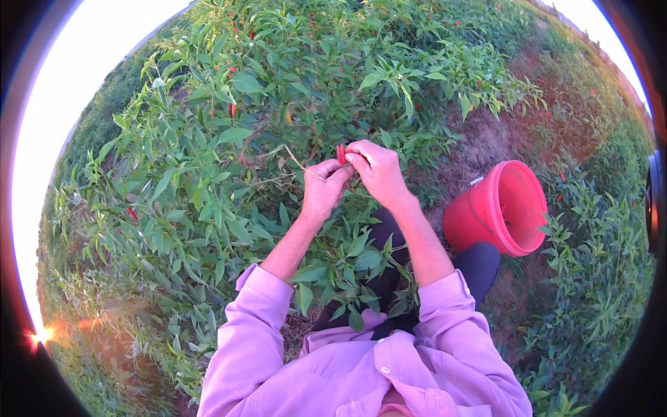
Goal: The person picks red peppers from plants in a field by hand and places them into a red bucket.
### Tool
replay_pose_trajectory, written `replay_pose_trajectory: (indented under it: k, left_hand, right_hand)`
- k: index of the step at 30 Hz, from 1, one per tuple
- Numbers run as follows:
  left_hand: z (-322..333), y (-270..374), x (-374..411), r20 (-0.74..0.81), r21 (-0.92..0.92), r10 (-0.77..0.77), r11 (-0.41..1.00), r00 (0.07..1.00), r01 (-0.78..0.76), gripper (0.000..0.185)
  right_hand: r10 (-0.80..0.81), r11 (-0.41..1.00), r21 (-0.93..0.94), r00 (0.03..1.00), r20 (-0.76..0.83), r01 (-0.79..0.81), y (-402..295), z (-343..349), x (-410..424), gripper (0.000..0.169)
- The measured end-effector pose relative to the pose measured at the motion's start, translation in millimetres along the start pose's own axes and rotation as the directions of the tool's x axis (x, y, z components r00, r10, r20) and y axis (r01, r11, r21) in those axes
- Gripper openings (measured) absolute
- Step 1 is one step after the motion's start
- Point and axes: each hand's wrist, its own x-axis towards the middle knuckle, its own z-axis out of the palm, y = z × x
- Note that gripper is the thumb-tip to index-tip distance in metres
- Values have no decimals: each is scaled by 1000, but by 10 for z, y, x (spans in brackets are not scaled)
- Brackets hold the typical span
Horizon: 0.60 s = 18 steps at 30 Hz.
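Several small red chili peppers (pixel 341 155) stand upright between my two hands, which nearly touch in front of me. My left hand (pixel 322 186) pinches a thin pale stem (pixel 295 158) of a chili plant just below the peppers. Fingertips of my right hand (pixel 376 169) are closed on the peppers from the right. Green leaves surround both hands, and more red peppers (pixel 232 108) hang among the foliage farther ahead. To the right, a red plastic bucket (pixel 469 216) leans with its mouth turned to the right; a little red content shows inside.
Dense chili plants (pixel 198 208) spread ahead and to the left. Another row of plants (pixel 599 250) grows at the right, beyond a strip of bare soil (pixel 482 138). The bucket stands close beside my knee (pixel 477 268). Leafy branches (pixel 359 260) reach over my legs.
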Motion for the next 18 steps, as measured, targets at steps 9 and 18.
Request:
replay_pose_trajectory:
  k: [9,18]
  left_hand:
    - [-6,242,98,208,233,-182,963,961,132,12]
    - [564,164,430,639,500,40,736,768,-455,11]
  right_hand:
    - [227,946,104,859,459,-306,-137,-492,123,15]
    - [463,831,188,839,285,-523,-51,-1076,-211,13]
